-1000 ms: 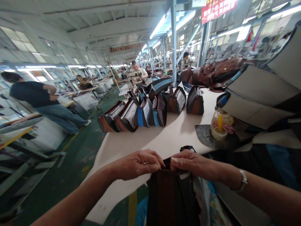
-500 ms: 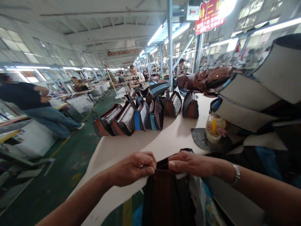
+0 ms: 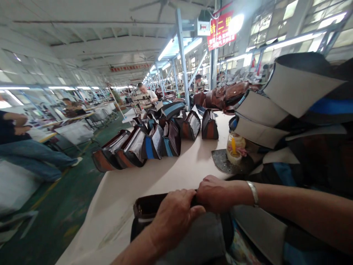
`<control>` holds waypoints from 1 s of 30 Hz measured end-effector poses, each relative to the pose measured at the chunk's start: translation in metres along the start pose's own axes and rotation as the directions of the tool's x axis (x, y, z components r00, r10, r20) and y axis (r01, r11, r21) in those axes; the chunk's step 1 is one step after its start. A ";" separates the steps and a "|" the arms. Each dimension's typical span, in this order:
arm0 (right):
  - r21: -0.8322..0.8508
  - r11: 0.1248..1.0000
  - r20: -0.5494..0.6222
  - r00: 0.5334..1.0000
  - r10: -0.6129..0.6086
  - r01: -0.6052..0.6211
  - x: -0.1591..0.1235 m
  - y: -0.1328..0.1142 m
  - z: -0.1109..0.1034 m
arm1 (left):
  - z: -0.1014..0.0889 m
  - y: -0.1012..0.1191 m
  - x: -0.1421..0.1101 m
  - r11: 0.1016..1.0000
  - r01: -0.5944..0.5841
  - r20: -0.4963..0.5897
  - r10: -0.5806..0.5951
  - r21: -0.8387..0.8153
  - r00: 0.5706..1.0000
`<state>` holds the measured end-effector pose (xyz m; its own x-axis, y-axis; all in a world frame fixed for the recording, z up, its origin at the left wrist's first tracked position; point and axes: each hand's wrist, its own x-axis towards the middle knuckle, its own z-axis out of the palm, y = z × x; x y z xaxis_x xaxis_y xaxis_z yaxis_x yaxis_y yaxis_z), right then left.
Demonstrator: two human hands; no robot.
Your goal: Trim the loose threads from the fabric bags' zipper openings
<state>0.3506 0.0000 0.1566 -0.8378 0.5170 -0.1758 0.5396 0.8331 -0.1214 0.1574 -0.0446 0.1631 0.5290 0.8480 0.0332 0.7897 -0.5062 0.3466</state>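
Note:
A dark bag (image 3: 200, 235) with a broad grey side lies in front of me at the table's near edge, its dark-brown opening showing at the left end. My left hand (image 3: 176, 215) is closed over the bag's upper edge, thumb on the near side. Close beside it, my right hand (image 3: 215, 194) grips the same edge farther right, fingers curled, a silver bracelet (image 3: 253, 193) on that wrist. Both hands cover the middle of the edge, and the bag's lower part runs out of view.
Several similar bags (image 3: 132, 147) with brown or blue stripes stand in a row across the pale table (image 3: 162, 175). A glue jar (image 3: 235, 147) with a yellow handle sits on a dark board (image 3: 219, 162). Grey-and-black panels (image 3: 300, 88) are piled at right. A person (image 3: 30, 151) stands left.
The bag has turned from its narrow brown-striped end to its wide grey side. My left hand has moved over the edge, near the right. The view has swung rightward.

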 end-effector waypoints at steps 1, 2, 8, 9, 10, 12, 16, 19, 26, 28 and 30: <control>0.027 1.000 0.019 1.000 0.000 0.000 0.002 -0.005 -0.012 | 0.012 0.007 0.001 0.999 0.029 -0.037 -0.030 -0.028 0.999; 0.058 0.998 0.048 0.999 0.005 -0.008 0.003 -0.007 -0.025 | 0.020 0.009 0.002 0.995 0.054 -0.081 -0.061 -0.088 0.995; 0.649 0.753 0.063 0.980 -0.190 0.104 -0.012 0.032 -0.083 | -0.007 -0.037 0.004 0.917 0.077 -0.261 -0.190 -0.391 0.946; 0.707 0.696 0.011 0.982 -0.187 0.124 -0.016 0.038 -0.082 | -0.017 -0.045 0.003 0.914 0.077 -0.261 -0.193 -0.397 0.946; 0.733 0.666 -0.036 0.985 -0.167 0.140 -0.019 0.042 -0.076 | -0.025 -0.051 0.000 0.910 0.074 -0.249 -0.189 -0.408 0.950; 0.768 0.613 -0.125 0.982 -0.140 0.185 -0.021 0.039 -0.055 | -0.035 -0.055 -0.006 0.898 0.056 -0.169 -0.143 -0.437 0.975; 0.852 0.432 -0.269 0.955 -0.124 0.296 -0.016 0.011 -0.007 | -0.040 -0.035 -0.021 0.838 0.001 0.026 0.016 -0.545 1.000; 0.874 0.351 -0.321 0.942 -0.102 0.336 -0.014 -0.006 0.003 | -0.043 -0.008 -0.026 0.756 0.021 0.151 0.104 -0.655 0.983; 0.836 0.405 -0.341 0.929 -0.144 0.370 -0.016 -0.009 -0.012 | -0.038 0.000 -0.024 0.626 0.210 0.278 0.012 -0.751 0.960; 0.837 0.407 -0.340 0.931 -0.136 0.365 -0.017 -0.009 -0.011 | -0.035 -0.004 -0.024 0.606 0.248 0.307 -0.008 -0.755 0.952; 0.845 0.405 -0.332 0.936 -0.115 0.349 -0.018 -0.008 -0.008 | -0.034 -0.007 -0.025 0.575 0.276 0.329 -0.012 -0.770 0.944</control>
<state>0.3607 -0.0149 0.1688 -0.8742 0.4537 0.1732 -0.0029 0.3518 -0.9361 0.1286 -0.0567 0.1921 0.5920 0.7553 -0.2812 0.3610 0.0635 0.9304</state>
